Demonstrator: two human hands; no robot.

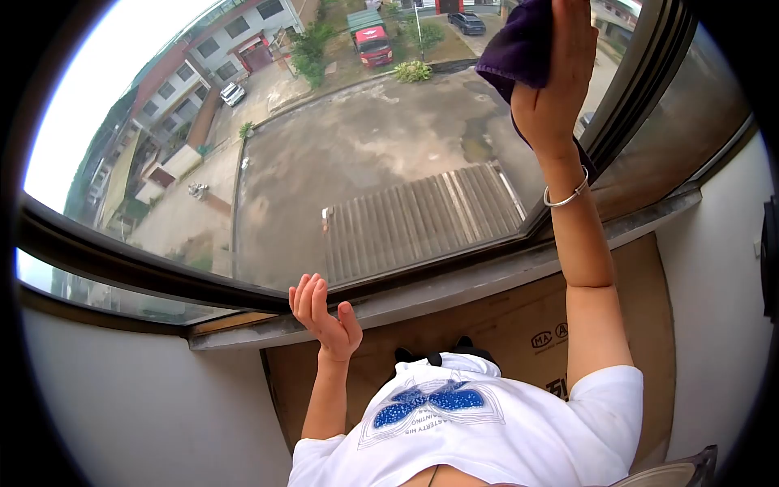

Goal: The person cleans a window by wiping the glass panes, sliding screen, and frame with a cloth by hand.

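Observation:
A dark purple cloth [519,49] is in my right hand [560,89], which reaches high at the upper right. The cloth lies against or very near the window pane [365,146], beside the dark upright frame [649,81]. Part of the cloth hangs past the palm, and its upper end is cut off by the view. A silvery bangle [568,191] circles my right wrist. My left hand [326,318] is held up near the lower window frame [146,276], palm turned up and fingers stretched. Nothing lies in it.
Below the window runs a grey sill ledge [454,292]. Printed brown cardboard [519,341] covers the floor under me. White walls [122,381] stand on both sides. Outside, far below, are a concrete yard, a corrugated roof [422,215], buildings and a red truck [373,45].

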